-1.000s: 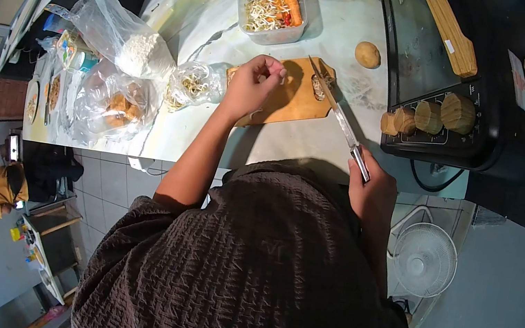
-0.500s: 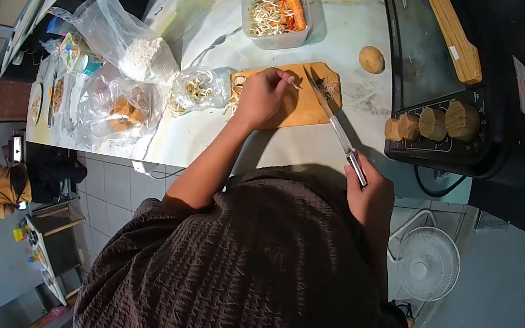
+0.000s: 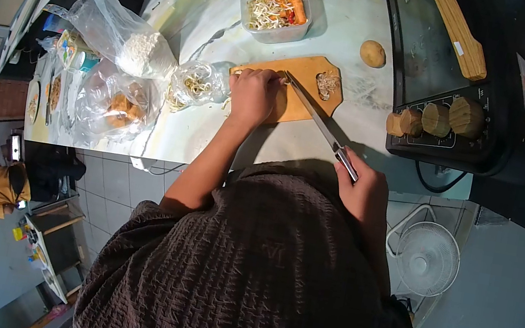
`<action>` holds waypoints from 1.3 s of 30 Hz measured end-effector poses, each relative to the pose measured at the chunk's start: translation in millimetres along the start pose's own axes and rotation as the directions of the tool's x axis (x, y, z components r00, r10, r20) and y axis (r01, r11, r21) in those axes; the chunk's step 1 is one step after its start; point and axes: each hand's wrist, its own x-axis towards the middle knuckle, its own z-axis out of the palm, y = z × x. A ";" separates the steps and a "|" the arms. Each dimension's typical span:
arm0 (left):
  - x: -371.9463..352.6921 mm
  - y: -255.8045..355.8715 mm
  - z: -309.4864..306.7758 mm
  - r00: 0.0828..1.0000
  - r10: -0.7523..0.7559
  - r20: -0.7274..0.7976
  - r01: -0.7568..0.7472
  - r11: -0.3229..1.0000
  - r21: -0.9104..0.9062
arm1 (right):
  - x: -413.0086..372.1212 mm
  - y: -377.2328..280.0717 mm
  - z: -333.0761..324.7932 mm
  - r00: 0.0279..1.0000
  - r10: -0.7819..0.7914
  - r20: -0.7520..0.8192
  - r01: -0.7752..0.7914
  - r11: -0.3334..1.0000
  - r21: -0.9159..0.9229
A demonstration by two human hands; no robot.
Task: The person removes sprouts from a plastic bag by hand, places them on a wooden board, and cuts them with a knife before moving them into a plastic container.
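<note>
From my head, one wide view looks forward and steeply down, close over my brown textured shirt [image 3: 260, 255], toward the wooden cutting board [image 3: 292, 108] on the marbled countertop [image 3: 355, 15].

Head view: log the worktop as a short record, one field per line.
Right hand: closed around the handle of a knife
Knife blade: slanting over the cutting board, tip near the left hand
Left hand: at the board, fingers bunched; anything pinched is hard to make out
Board: pale shreds piled at its right end
Clear tub: beyond the board, holding sprouts and an orange carrot
Potato: on the counter, outside the tub
</note>
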 end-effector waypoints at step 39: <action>74.5 -16.0 -67.7 0.991 -0.131 -0.033 0.130 0.991 -0.016 | -22.7 -17.8 -48.2 0.991 0.117 -0.059 -0.123 0.984 -0.129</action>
